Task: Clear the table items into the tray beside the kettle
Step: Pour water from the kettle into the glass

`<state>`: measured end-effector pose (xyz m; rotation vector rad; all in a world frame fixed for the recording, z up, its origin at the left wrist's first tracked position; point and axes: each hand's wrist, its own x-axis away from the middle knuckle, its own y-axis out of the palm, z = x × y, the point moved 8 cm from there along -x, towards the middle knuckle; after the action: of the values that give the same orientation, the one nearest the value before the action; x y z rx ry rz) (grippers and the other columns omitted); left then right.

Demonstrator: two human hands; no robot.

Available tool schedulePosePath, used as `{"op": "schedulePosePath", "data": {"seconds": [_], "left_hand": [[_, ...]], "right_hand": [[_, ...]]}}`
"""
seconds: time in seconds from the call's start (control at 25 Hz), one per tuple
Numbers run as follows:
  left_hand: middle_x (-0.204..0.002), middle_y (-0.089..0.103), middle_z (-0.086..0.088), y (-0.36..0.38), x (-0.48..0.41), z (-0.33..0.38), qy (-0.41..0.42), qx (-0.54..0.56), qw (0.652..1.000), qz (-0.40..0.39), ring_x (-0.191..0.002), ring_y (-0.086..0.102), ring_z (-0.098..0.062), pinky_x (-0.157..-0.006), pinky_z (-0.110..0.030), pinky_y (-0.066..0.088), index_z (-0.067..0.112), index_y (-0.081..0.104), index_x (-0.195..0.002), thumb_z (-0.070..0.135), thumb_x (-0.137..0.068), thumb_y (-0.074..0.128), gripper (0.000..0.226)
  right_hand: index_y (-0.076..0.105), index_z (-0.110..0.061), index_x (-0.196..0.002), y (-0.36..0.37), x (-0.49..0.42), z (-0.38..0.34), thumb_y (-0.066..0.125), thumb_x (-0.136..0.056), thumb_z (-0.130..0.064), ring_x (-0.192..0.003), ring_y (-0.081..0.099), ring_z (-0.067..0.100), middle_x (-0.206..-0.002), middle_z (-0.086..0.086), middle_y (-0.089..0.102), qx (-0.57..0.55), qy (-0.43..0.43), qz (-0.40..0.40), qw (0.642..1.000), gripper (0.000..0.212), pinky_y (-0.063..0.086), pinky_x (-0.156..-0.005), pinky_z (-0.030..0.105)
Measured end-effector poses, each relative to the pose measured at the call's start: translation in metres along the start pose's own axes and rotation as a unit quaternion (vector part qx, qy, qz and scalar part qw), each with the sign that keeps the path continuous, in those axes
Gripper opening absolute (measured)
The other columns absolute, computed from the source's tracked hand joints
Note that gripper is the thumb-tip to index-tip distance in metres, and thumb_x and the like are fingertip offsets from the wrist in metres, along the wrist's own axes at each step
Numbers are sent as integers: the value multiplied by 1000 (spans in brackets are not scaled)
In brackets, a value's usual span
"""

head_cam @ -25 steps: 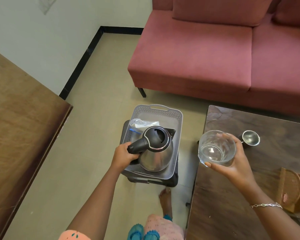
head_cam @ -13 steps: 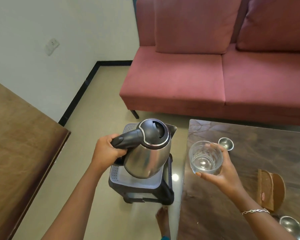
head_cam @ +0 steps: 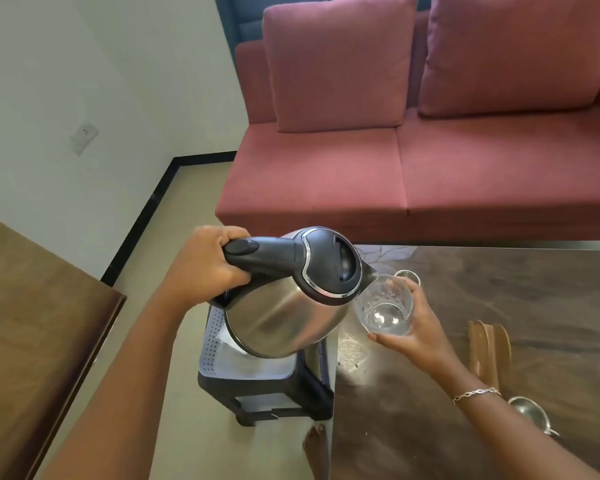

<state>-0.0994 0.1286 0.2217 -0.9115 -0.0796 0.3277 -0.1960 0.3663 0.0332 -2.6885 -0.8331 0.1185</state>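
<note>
While it hangs tilted, the steel kettle (head_cam: 281, 320) gleams, black-lidded.

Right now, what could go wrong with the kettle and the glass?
The kettle is tipped with its spout at the rim of the glass, so water might miss and spill on the table. The right hand holds the glass alone near the table's edge; it might slip.
</note>
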Motion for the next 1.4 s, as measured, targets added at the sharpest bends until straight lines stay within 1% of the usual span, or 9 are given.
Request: {"op": "schedulePosePath", "data": {"seconds": [0.16,0.28,0.4,0.56,0.88,1.04,1.12,1.24,1.4], "left_hand": [[-50,50,-14,4,-7,41,66,-57,996,-12,-47,44,-30,-46,-37,36,-3,57,-61,10,-50,53,17],[-44,41,-2,7,-10,65,89,-97,991,-27,-42,35,-12,-44,-27,29,12,47,-48,11,-52,52,6],[-42,36,1,15,-14,88,127,-149,980,-39,-42,30,-15,-45,-25,25,24,34,-45,12,-51,49,20],[-43,34,-6,25,-18,106,176,-213,960,-35,-46,27,-24,-47,-28,25,19,29,-45,13,-51,48,20],[-44,37,-8,42,-15,128,229,-255,937,-63,-47,29,-26,-47,-30,28,15,33,-48,14,-49,45,12],[-42,32,-4,48,-12,137,250,-271,927,-73,-45,27,-23,-44,-25,23,16,31,-47,14,-49,45,14],[-40,30,-2,51,-11,143,261,-275,922,-80,-43,25,-21,-43,-24,21,23,26,-45,14,-49,45,21],[-41,33,-2,56,-11,148,267,-285,916,-92,-43,28,-21,-45,-28,28,27,24,-45,14,-49,46,26],[-41,36,1,60,-13,153,271,-304,908,-95,-43,32,-22,-47,-33,35,28,26,-45,11,-50,52,31]], "right_hand": [[34,-23,-130,-17,12,8,89,-56,-21,-121,48,20,-129,-2,50,5,8,20,1000,92,37,-106,46],[34,-21,-130,-26,22,12,88,-56,-19,-120,48,19,-128,-1,50,9,12,27,1000,91,39,-104,44],[34,-19,-131,-34,31,17,88,-57,-17,-120,48,20,-128,0,50,12,16,37,999,91,39,-104,37],[35,-17,-131,-40,40,17,88,-57,-16,-118,48,19,-127,2,50,19,13,44,999,90,38,-102,32],[34,-20,-131,-47,53,18,88,-57,-20,-117,48,17,-128,-1,49,28,11,52,998,91,36,-97,25],[32,-17,-134,-48,59,21,87,-58,-20,-121,47,20,-132,2,47,24,15,49,998,93,40,-104,36],[31,-18,-134,-49,62,23,87,-59,-22,-121,47,19,-133,2,46,30,17,49,998,94,39,-104,35],[31,-19,-134,-50,65,24,87,-58,-23,-119,46,16,-132,1,46,37,18,52,998,95,36,-100,27],[32,-19,-133,-52,69,25,87,-58,-21,-119,47,18,-131,2,47,27,17,54,998,93,39,-101,29]]}}
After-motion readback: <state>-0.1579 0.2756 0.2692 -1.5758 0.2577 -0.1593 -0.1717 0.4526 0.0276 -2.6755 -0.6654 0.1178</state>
